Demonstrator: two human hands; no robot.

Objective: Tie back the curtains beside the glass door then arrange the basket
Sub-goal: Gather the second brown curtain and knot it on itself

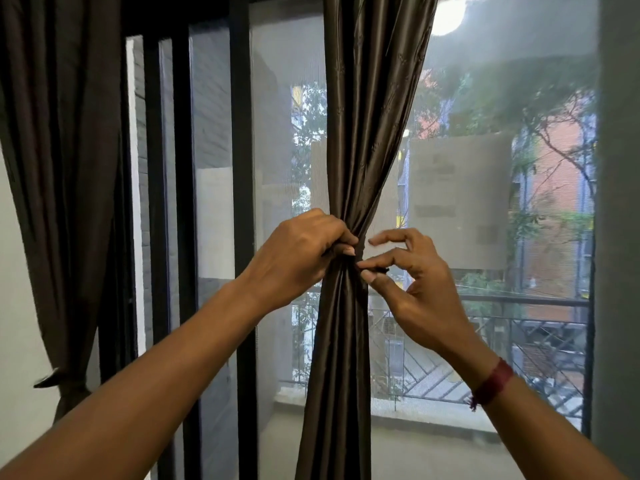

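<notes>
A dark brown satin curtain (pixel 367 109) hangs in front of the glass door (pixel 485 202) and is gathered into a narrow bunch at mid-height. My left hand (pixel 298 254) grips the bunch from the left, fingers curled around it. From the right, my right hand (pixel 412 275) pinches the end of a thin dark tie (pixel 375 270) between thumb and forefinger, right at the gathered waist; its other fingers are spread. A second brown curtain (pixel 59 140) hangs at the far left, bound low down by a tie (pixel 65 379). No basket is in view.
Black door frames (pixel 242 168) stand between the two curtains. A mesh screen covers the glass. Beyond it are a balcony floor and a metal railing (pixel 519 303). A grey wall (pixel 620 202) borders the right edge.
</notes>
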